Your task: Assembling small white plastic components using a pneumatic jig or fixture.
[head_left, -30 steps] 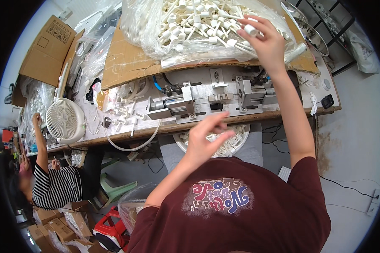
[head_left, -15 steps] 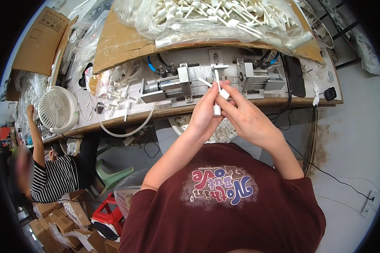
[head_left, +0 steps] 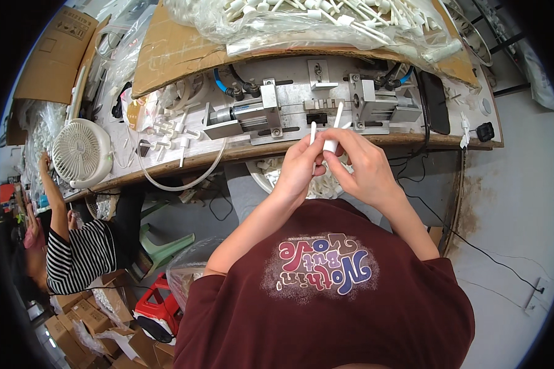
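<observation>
Currently, the left hand point(head_left: 300, 161) is pinching a slim white stick point(head_left: 313, 132) between thumb and fingers, while the right hand point(head_left: 362, 161) is curling its fingers round a capped white piece point(head_left: 330, 146), its stem pointing away from the wearer. Both hands are meeting just at the front edge of the worktop point(head_left: 406, 142), and a tub point(head_left: 256, 176) of white pieces is sitting below that edge. Another pale tip is showing by the right fingers; whether it belongs to a third piece, I cannot tell.

With only fingertips doing the holding, a smooth piece could be slipping out, dropping past the front edge into the tub and mixing with the others. Crowded stems could be knocking each other askew. Beyond that edge, the metal fixture point(head_left: 246, 114) is standing near enough that a protruding stem could be catching on it.
</observation>
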Available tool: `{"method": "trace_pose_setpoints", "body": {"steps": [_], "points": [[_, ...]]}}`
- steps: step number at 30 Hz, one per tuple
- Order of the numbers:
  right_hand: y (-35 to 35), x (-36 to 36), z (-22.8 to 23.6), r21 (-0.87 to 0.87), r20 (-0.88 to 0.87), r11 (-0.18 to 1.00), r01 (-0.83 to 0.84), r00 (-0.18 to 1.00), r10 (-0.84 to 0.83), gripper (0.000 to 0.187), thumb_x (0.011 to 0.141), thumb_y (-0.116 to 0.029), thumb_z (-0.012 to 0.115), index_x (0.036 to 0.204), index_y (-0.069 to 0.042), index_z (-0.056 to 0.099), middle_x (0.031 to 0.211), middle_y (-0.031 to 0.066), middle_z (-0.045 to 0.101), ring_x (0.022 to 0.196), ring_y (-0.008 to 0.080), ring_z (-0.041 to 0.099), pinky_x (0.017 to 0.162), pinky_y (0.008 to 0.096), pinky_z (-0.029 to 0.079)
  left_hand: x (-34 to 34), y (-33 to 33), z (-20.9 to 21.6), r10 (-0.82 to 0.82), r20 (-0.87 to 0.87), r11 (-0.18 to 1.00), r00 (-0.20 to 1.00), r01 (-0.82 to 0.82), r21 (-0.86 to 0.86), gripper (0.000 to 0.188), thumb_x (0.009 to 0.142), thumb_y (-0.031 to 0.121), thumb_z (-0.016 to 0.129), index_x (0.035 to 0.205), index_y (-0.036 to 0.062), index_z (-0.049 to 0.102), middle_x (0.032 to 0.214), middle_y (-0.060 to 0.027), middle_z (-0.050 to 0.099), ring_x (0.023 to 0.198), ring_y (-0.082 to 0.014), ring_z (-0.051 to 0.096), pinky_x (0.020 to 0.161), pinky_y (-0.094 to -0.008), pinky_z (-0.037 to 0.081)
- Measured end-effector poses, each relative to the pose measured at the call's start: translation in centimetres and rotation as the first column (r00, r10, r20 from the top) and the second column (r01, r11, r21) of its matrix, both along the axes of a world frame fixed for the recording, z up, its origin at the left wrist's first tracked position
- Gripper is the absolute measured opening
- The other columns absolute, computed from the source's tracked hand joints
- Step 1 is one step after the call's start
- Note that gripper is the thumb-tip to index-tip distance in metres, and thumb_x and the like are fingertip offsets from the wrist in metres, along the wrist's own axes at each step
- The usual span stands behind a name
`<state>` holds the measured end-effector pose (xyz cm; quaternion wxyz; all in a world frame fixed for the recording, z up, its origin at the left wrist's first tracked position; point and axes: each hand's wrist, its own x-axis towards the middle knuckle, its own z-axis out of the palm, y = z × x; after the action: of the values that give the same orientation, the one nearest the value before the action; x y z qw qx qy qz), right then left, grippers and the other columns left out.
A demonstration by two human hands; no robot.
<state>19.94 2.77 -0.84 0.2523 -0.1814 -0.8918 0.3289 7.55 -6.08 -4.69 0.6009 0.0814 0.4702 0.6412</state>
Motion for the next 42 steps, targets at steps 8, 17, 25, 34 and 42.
{"method": "trace_pose_setpoints", "body": {"steps": [8, 17, 25, 34, 42], "points": [[1.3, -0.4, -2.4, 0.100, -0.102, 0.991, 0.093, 0.991, -0.083, 0.029, 0.084, -0.007, 0.068, 0.112, -0.004, 0.063, 0.106, 0.0120, 0.066, 0.082, 0.0243, 0.068, 0.069, 0.0344, 0.056, -1.8, -2.8, 0.9, 0.149, -0.014, 0.987, 0.989, -0.148, 0.062, 0.036, 0.102, 0.021, 0.051, 0.127, -0.0042, 0.055, 0.087, 0.0040, 0.051, 0.058, -0.0024, 0.036, 0.051, -0.0190, 0.030], [1.9, -1.7, -3.6, 0.508, 0.112, 0.861, 0.003, 0.991, -0.069, 0.024, 0.078, -0.008, 0.071, 0.102, -0.004, 0.068, 0.122, 0.0077, 0.066, 0.062, 0.0201, 0.067, 0.056, 0.0307, 0.054, -2.8, -3.2, 3.1, 0.264, -0.077, 0.958, 0.961, -0.252, 0.137, 0.040, 0.101, 0.017, 0.051, 0.135, -0.0035, 0.049, 0.102, 0.0014, 0.060, 0.062, -0.0038, 0.037, 0.054, -0.0185, 0.032], [1.9, -2.7, -2.6, 0.512, 0.213, 0.859, -0.026, 0.972, -0.098, 0.021, 0.079, -0.009, 0.068, 0.099, -0.003, 0.067, 0.123, 0.0098, 0.066, 0.053, 0.0219, 0.063, 0.052, 0.0301, 0.052, -3.0, -3.6, 1.9, 0.196, 0.015, 0.945, 0.981, -0.193, 0.266, 0.024, 0.104, 0.022, 0.045, 0.119, 0.0056, 0.054, 0.104, -0.0162, 0.065, 0.052, -0.0042, 0.036, 0.049, -0.0190, 0.032], [2.5, -2.8, -2.6, 0.511, 0.203, 0.859, -0.038, 0.976, -0.078, 0.025, 0.077, -0.012, 0.073, 0.101, -0.005, 0.067, 0.114, 0.0100, 0.070, 0.060, 0.0205, 0.067, 0.054, 0.0291, 0.053, -2.5, -3.3, 2.6, 0.283, -0.171, 0.945, 0.944, -0.244, 0.220, 0.023, 0.101, 0.024, 0.055, 0.098, 0.0028, 0.065, 0.111, -0.0103, 0.066, 0.053, -0.0015, 0.035, 0.049, -0.0165, 0.031], [-0.5, -1.7, 0.7, 0.146, -0.263, 0.980, -0.138, 0.949, 0.173, 0.034, 0.071, -0.008, 0.078, 0.103, -0.005, 0.066, 0.098, 0.0076, 0.066, 0.083, 0.0245, 0.068, 0.068, 0.0338, 0.056, -1.8, -3.2, 2.2, 0.138, -0.251, 0.990, 0.958, -0.128, 0.057, 0.037, 0.103, 0.029, 0.051, 0.116, -0.0013, 0.067, 0.066, 0.0080, 0.050, 0.053, -0.0001, 0.030, 0.049, -0.0186, 0.024]]}}
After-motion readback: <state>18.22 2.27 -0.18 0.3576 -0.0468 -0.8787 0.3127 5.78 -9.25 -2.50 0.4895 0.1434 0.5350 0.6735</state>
